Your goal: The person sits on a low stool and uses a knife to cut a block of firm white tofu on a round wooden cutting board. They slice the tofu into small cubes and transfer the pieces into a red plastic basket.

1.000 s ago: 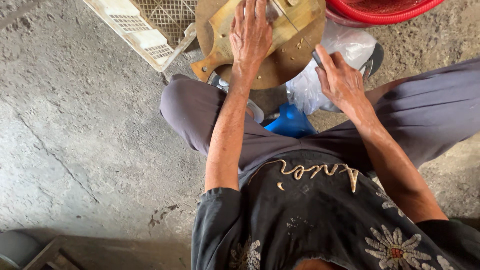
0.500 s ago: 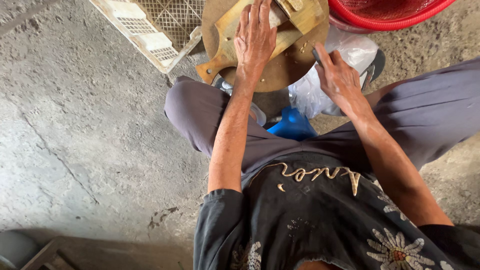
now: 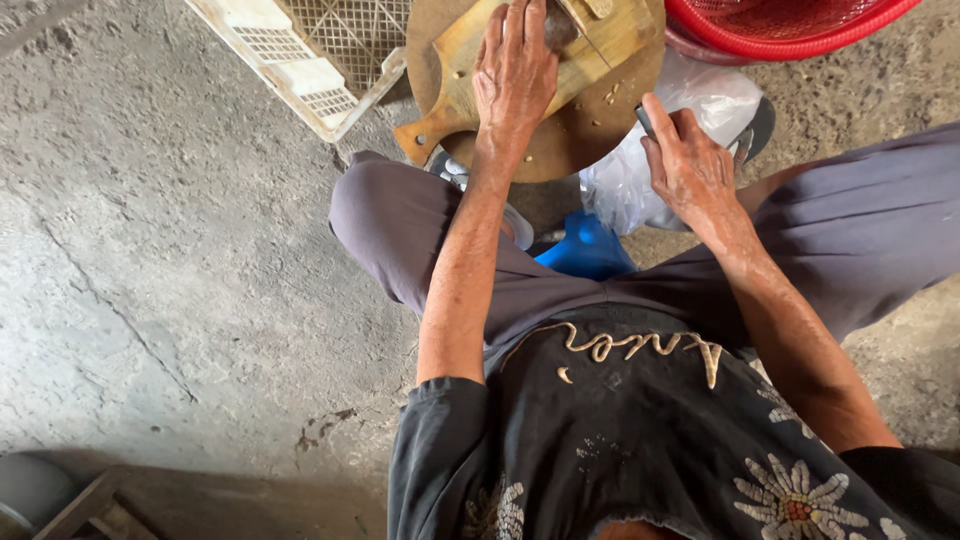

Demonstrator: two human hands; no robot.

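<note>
My left hand (image 3: 515,75) lies palm down on a paddle-shaped wooden cutting board (image 3: 455,95), its fingers pressing a grey piece of food (image 3: 560,25) at the top edge of the view. The board rests on a round wooden block (image 3: 575,145) in front of my knees. My right hand (image 3: 690,165) is closed around the dark handle of a knife (image 3: 645,118). The thin blade runs up and left onto the board beside my left fingers. What the food is cannot be told.
A white plastic crate (image 3: 310,55) lies at the upper left and a red basket (image 3: 790,30) at the upper right. A clear plastic bag (image 3: 700,100) and a blue object (image 3: 585,250) sit between my legs. Rough concrete floor (image 3: 150,250) spreads left; a wooden frame (image 3: 80,505) is bottom left.
The view has tilted, so board and block sit a little lower in frame. My left hand stays pressed on the board; my right hand keeps the knife, shifted slightly.
</note>
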